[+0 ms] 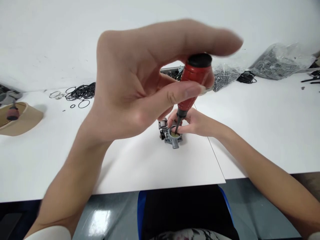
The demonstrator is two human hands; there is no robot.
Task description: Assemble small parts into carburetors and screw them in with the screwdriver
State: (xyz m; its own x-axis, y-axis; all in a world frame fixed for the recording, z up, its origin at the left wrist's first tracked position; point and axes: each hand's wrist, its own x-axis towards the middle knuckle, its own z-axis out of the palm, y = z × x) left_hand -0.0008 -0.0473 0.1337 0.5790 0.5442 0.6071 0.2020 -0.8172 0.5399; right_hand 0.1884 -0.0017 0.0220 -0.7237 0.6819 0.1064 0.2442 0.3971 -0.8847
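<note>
In my left hand (132,86) is a screwdriver (195,72) with a red handle and black end cap. Thumb and fingers close round the handle while the index finger stretches above the cap. The shaft points down, its tip at a brass-coloured plate (176,136) inside the round bore of a small grey metal carburetor (175,144). My right hand (196,122) grips the carburetor from the far right side, fingertips at the bore's rim. The carburetor rests on the white table (140,166). The screw under the tip is too small to make out clearly.
Black rubber rings (81,91) lie at the back left. A beige round container (32,115) with another red-handled tool (13,113) stands at far left. Clear bags of metal parts (280,61) and black parts (246,77) lie along the back right. A table seam (216,158) runs rightward.
</note>
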